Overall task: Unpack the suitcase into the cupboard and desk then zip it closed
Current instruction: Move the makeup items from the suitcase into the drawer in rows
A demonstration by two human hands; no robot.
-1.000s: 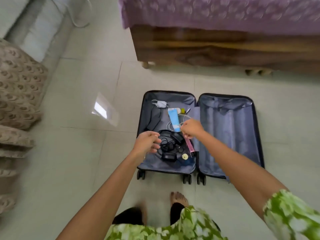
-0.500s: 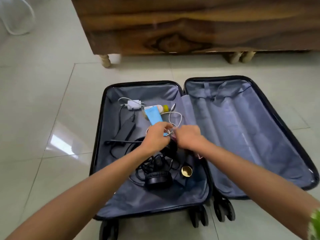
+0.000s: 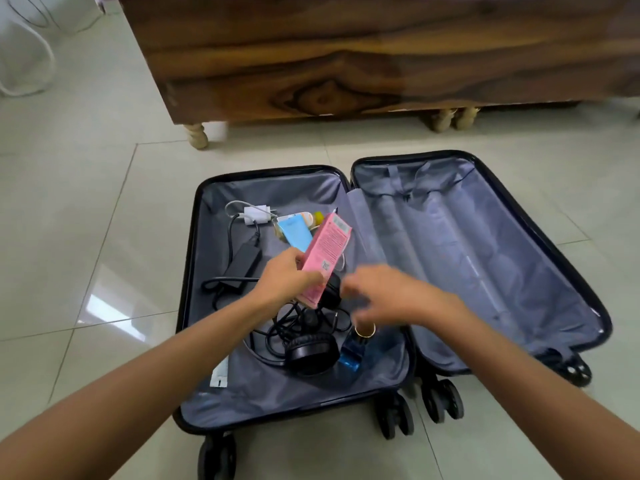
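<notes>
One black hard-shell suitcase with grey fabric lining [image 3: 540, 237] lies open flat on the pale tiled floor [image 3: 86, 220], just in front of a dark wooden bed frame [image 3: 311, 64], both halves facing up and its wheels toward the person. Counted inside the suitcase's left half: one pink rectangular cardboard box [image 3: 325, 258], one light blue tube [image 3: 296, 233], one small white and yellow bottle [image 3: 310, 218] beside that tube near the far wall, one white plug charger with a white cable [image 3: 256, 214], one black power brick with a black cord [image 3: 244, 263], one pair of black headphones with tangled cable [image 3: 311, 353] toward the near wall, and one blue bottle with a gold rim [image 3: 358, 344] just right of the headphones. The suitcase's right half shows only its lining and straps. Two hands are above the left half. The left hand [image 3: 289, 280] grips the lower end of the pink box, which is lifted clear of the lining and tilts up toward the far wall, printed side showing. The right hand [image 3: 384, 294] hovers over the blue bottle, blurred, fingers loosely spread and holding nothing
</notes>
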